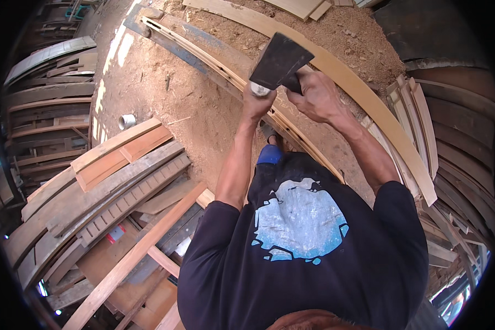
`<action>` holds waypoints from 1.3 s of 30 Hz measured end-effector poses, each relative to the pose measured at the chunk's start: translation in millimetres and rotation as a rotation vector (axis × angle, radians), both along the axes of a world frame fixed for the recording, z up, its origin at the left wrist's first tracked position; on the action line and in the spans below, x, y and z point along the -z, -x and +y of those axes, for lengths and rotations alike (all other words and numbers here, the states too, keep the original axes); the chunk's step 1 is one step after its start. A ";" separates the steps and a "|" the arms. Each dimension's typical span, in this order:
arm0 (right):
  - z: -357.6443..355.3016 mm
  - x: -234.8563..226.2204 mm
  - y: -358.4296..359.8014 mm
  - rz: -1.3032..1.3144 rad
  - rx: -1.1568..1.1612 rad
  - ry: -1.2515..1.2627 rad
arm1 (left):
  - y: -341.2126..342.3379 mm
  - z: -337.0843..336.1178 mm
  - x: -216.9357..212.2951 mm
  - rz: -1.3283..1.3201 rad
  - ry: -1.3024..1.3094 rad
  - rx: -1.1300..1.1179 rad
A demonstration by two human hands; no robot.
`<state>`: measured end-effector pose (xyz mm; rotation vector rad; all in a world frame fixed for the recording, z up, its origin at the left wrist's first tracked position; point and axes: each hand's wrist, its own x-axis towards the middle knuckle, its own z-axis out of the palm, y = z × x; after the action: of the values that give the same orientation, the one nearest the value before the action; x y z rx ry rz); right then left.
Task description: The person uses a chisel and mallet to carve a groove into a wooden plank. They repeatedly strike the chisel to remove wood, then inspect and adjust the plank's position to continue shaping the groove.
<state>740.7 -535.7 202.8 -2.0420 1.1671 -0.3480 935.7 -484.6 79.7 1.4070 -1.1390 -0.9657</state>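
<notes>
A dark hatchet (280,59) is gripped by its handle in my right hand (320,98), its broad head out over my left hand. My left hand (257,105) is closed round an upright tool with a pale round butt end (260,89). This looks like a chisel handle, but its lower part is hidden by the hand. The hatchet head is just above and beside that butt; I cannot tell if they touch. Beneath both hands runs a long narrow wooden rail (203,59) with slots cut along it, lying on a worn grey plank (177,50).
Sawdust and shavings (165,82) cover the floor. A long pale board (349,82) curves past on the right. Stacked timber (121,165) lies at left, with more planks (456,126) at right. A white cup-like container (127,121) lies on the floor. My foot (270,136) is near the rail.
</notes>
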 end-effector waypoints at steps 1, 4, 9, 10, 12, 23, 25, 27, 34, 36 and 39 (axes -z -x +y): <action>-3.5 -14.1 0.8 -0.079 0.053 -0.055 | -0.4 -5.2 -6.9 0.043 0.007 -0.058; -12.1 -24.2 3.4 -0.294 0.136 0.051 | -19.9 -19.7 7.6 0.044 -0.089 -0.099; -18.3 -46.1 7.2 -0.404 0.201 -0.007 | -10.3 -18.2 -10.7 -0.049 -0.204 -0.125; -18.6 -48.3 6.1 -0.425 0.208 -0.005 | -9.6 -15.4 -6.7 -0.054 -0.175 -0.113; -21.8 -45.7 2.9 -0.367 0.165 0.107 | -5.8 -12.0 -0.4 -0.063 -0.109 -0.084; -22.8 -23.4 -16.6 -0.043 -0.028 0.085 | -4.1 19.1 15.7 -0.181 -0.016 0.005; -23.3 -43.3 -16.8 -0.221 0.029 0.117 | -6.0 17.8 10.2 -0.143 -0.041 -0.014; -23.5 -52.1 -17.9 -0.428 0.078 0.180 | -8.4 12.0 10.8 -0.083 -0.010 -0.037; -18.3 -68.9 -7.0 -0.527 0.130 0.115 | -7.4 4.4 -13.1 -0.032 -0.068 -0.096; -17.8 -67.9 -6.6 -0.526 0.077 0.159 | -4.6 5.1 -15.7 -0.019 -0.038 -0.093; -15.9 -48.5 -11.5 -0.338 -0.003 0.310 | -1.5 11.2 -15.9 -0.056 0.040 -0.082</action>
<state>752.2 -551.5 251.3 -2.1350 0.9453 -0.8820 937.1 -473.4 95.5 1.4444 -1.1270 -0.8464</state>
